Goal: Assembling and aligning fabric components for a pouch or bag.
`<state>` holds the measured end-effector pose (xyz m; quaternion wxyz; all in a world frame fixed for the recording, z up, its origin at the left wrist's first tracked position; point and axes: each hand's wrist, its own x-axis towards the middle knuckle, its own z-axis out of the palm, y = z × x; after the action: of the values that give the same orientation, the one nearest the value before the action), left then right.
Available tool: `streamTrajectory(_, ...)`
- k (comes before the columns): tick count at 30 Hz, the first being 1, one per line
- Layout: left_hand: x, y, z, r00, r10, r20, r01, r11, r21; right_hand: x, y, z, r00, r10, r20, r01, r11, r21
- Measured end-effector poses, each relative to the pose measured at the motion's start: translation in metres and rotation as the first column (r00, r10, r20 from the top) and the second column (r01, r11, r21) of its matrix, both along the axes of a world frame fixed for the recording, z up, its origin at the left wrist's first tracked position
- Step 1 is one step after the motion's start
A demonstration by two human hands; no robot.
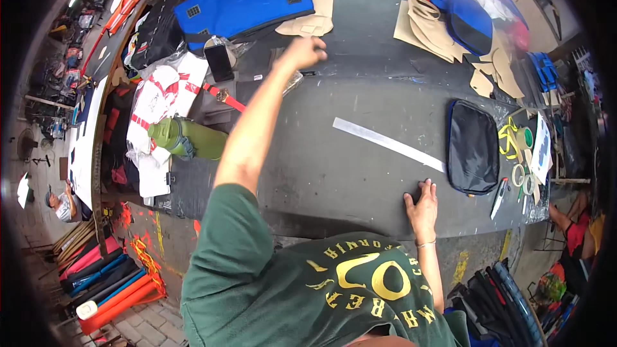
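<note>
My left hand (304,52) is stretched far across the dark worktable (334,180). Its fingers curl down just below a stack of tan pattern pieces (313,6), and whether it grips anything is unclear. A blue padded bag panel (244,3) lies left of those pieces. My right hand (421,208) rests flat on the table near its front edge, fingers spread and holding nothing. A long white strip (387,143) lies slantwise just beyond it. A dark navy padded panel (473,146) sits to its right.
A green bottle (189,138) lies on its side at the left beside red-and-white cloth (157,99). A black phone (218,61) stands near it. Tape rolls (522,175) and a pen-like tool (499,196) sit at the right. More blue bags (459,6) and tan pieces (424,26) lie far right.
</note>
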<state>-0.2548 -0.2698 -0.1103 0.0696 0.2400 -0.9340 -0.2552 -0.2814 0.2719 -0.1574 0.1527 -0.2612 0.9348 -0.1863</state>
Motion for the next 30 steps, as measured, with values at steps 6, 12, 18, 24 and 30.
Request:
streamTrajectory(6, -0.001, 0.190, -0.060, 0.994, -0.076, -0.083, 0.074, 0.997, -0.036, 0.002, 0.007, 0.004, 1.000, 0.023, 0.011, -0.023, 1.000, -0.003)
streamTrajectory(12, 0.011, 0.277, -0.102, 0.996, -0.082, 0.014, 0.083, 0.946, -0.313, -0.002, 0.007, -0.001, 0.993, 0.109, -0.039, -0.109, 0.994, 0.004)
streamTrajectory(18, 0.006, 0.276, -0.119, 0.994, -0.107, 0.019, 0.107, 0.932, -0.347, -0.011, 0.027, 0.012, 0.986, 0.087, 0.141, -0.066, 0.987, -0.149)
streamTrajectory(24, 0.001, 0.274, -0.117, 0.997, -0.073, 0.012, 0.074, 0.959, -0.275, -0.054, 0.134, 0.010, 0.875, -0.416, 0.249, 0.484, 0.770, -0.416)
streamTrajectory(30, -0.042, 0.356, -0.065, 0.907, -0.256, -0.334, 0.239, 0.967, -0.092, -0.144, 0.234, 0.003, 0.754, -0.650, 0.096, 0.649, 0.715, -0.261)
